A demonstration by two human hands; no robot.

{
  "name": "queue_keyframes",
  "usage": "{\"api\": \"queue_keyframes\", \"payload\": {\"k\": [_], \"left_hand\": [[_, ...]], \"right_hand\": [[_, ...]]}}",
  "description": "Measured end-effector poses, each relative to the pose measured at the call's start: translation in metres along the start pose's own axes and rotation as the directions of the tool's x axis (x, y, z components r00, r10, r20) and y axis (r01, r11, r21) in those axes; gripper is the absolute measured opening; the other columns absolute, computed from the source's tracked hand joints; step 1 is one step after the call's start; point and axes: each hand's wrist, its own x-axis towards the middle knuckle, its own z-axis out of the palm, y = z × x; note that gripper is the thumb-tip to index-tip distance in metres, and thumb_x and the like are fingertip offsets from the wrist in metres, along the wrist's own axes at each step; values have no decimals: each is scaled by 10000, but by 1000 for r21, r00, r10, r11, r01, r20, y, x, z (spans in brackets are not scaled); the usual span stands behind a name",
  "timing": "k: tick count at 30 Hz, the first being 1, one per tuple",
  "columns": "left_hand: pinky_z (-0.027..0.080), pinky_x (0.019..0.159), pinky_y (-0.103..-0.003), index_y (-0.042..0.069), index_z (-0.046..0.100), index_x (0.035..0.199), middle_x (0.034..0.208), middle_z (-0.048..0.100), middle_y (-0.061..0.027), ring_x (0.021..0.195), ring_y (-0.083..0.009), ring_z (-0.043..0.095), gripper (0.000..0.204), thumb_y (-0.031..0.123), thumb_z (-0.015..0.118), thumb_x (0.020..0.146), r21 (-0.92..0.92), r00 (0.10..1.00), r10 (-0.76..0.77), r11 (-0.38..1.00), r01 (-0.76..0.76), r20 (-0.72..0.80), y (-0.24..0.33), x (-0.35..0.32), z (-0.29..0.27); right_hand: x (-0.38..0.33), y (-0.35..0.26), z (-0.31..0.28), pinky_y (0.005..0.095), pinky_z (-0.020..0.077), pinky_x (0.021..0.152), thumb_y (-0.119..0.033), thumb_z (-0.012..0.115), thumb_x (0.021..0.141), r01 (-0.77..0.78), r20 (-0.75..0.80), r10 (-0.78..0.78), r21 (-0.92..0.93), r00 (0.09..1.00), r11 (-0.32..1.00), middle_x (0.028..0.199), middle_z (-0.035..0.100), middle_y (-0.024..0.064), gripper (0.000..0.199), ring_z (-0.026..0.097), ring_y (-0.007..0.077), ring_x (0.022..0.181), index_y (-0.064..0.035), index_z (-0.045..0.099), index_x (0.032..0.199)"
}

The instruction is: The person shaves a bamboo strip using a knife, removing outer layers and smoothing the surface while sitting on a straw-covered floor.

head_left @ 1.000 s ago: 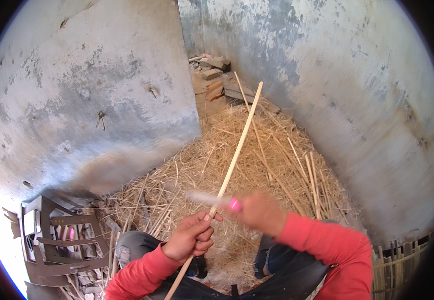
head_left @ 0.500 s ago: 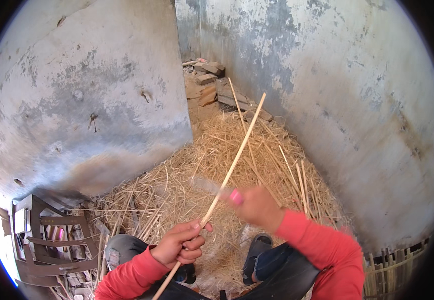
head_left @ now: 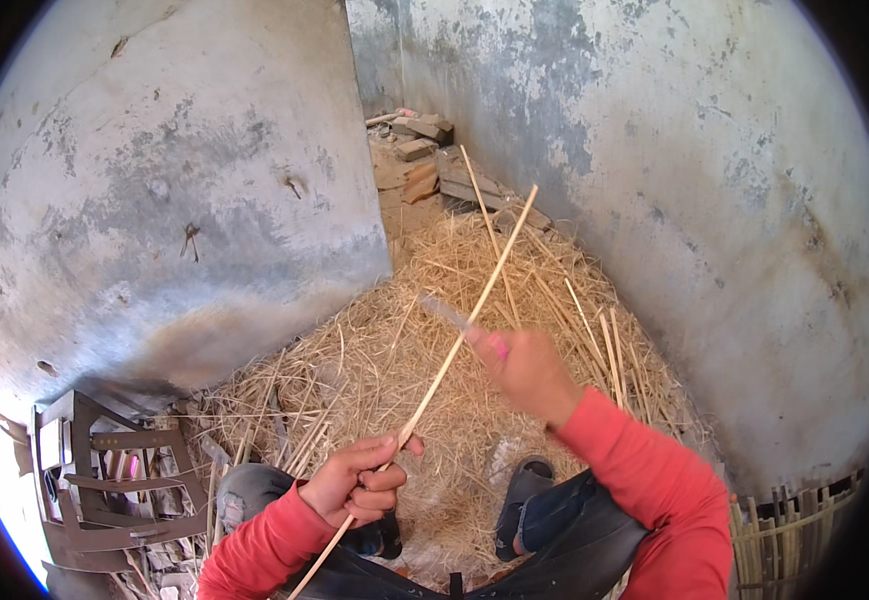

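Long bamboo strip [head_left: 454, 350] runs diagonally from the left hand [head_left: 359, 485], fist closed round its lower part, up and away over the straw pile [head_left: 374, 360], with the right hand [head_left: 526, 368] gripping a pink-handled knife [head_left: 459, 320], blade touching the strip mid-length.

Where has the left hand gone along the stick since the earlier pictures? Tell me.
Yes: the left hand has slid down the stick toward its near end, away from the right hand.
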Motion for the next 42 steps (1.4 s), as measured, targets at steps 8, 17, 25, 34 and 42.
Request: {"api": "queue_keyframes", "payload": {"k": [8, 17, 25, 34, 42], "left_hand": [[156, 370, -215, 86, 523, 1293, 632, 266, 70, 442, -27, 198, 284, 295, 412, 1135, 57, 998, 21, 998, -24, 51, -3, -1, 2], [157, 375, -216, 55, 503, 1327, 638, 257, 61, 456, -29, 201, 306, 274, 401, 1138, 100, 999, -15, 995, 10, 48, -6, -4, -1], [166, 380, -218, 50, 497, 1321, 631, 253, 59, 467, -37, 212, 303, 273, 405, 1137, 101, 995, 14, 995, -23, 94, -5, -2, -3], [247, 392, -225, 47, 504, 1244, 649, 344, 11, 487, -75, 296, 291, 297, 408, 1131, 269, 980, 9, 961, -64, 201, -21, 15, -3], [348, 421, -261, 15, 532, 1149, 691, 463, -54, 526, -117, 404, 309, 313, 486, 1084, 325, 974, 20, 941, -95, 227, -20, 23, -9]], "right_hand": [[-30, -53, 5, 470, 440, 456, -460, 609, 1021, 108, 29, -116, 206, 993, 973, 611, 620, 167, 497, 591, 349, 466, -59, 663, 732], [19, 115, -38, 493, 359, 502, -485, 485, 1077, -395, -299, 382, 19, 874, 919, 512, 504, 181, 675, 483, 304, 458, 15, 598, 638], [10, 75, -33, 420, 326, 519, -454, 534, 1072, -311, -212, 363, 244, 907, 919, 553, 425, 107, 612, 380, 196, 520, 9, 579, 675], [12, 54, -32, 291, 295, 464, -318, 612, 1041, -253, -38, 437, 768, 899, 588, 649, 501, -53, 340, 368, 54, 509, 1, 727, 1016], [5, 40, -45, 243, 237, 441, -102, 516, 983, -170, 172, 373, 985, 912, -39, 608, 343, -84, 302, 278, 37, 476, 47, 676, 1192]]}}
